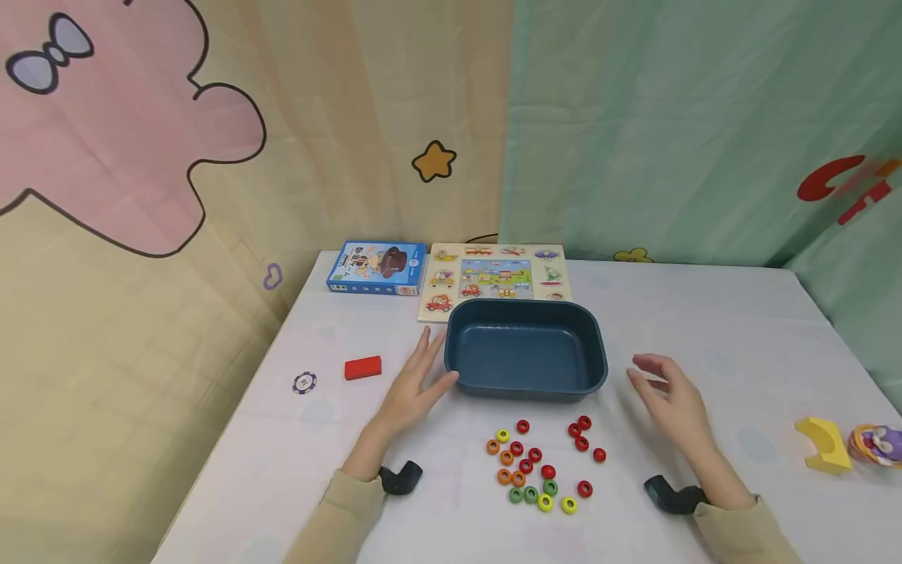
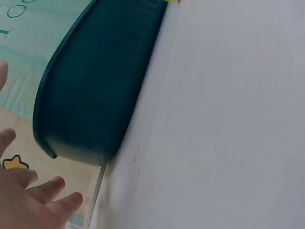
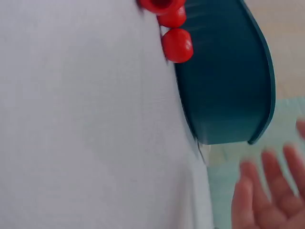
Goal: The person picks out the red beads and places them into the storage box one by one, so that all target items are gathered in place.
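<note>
Nearest to the person, in front of the dark blue basin (image 1: 524,356), small round beads with holes lie loosely on the white cloth: red beads (image 1: 548,471), orange beads (image 1: 501,480), green beads (image 1: 550,487) and yellow beads (image 1: 541,507). Several red ones are near the basin's right front corner. Well to the right of the basin are a yellow arch block (image 1: 836,445) and, just beside it, a purple toy figure (image 1: 882,442).

The left hand (image 1: 412,392) is at the basin's left side, wide, with the fingers spread and holding nothing; whether its thumb touches the wall, I cannot tell. The right hand (image 1: 672,399) is apart from the basin's right side. Its fingers are slightly bent, with a narrow gap to the thumb, and it also holds nothing.

To the left of the basin lies a poker chip (image 1: 304,383), and between them a red block (image 1: 362,368). Just behind the basin is a picture puzzle board (image 1: 496,278); behind and to the left, a blue game box (image 1: 377,266). Farthest behind the basin hangs a printed curtain (image 1: 338,157).
</note>
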`<state>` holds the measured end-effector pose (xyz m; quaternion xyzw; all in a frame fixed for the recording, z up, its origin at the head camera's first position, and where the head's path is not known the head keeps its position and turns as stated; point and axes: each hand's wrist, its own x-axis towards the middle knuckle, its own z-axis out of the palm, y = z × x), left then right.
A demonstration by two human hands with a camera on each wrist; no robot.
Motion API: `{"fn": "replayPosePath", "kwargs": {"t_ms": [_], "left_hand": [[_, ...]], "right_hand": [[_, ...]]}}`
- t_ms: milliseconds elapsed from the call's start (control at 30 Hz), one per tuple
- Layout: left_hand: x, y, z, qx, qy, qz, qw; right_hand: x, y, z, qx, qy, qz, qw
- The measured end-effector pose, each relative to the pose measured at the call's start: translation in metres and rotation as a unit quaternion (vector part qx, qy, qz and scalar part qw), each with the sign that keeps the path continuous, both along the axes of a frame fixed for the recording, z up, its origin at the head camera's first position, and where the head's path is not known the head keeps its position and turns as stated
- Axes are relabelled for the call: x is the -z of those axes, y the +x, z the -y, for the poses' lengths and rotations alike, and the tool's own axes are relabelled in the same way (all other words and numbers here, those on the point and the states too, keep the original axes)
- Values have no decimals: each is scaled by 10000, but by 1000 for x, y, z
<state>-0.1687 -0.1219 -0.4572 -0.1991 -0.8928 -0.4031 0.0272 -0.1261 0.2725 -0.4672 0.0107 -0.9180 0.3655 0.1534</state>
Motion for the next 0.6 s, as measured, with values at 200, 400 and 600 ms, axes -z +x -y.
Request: {"fn": "replayPosePath", "kwargs": {"t_ms": [200,400,600], "left_hand": [[6,6,-17,145,2532,710,9647],[-3,14,-22,159,2724,1047,9563],[-4,15,-22,126,2496,1010,9630]], "right_hand": [[6,11,-1,-1532,-2047,563,9651],[7,14,5,-2414,-2085,707,9451],[-10,25,24,-2378,-1321,833,9587]]}}
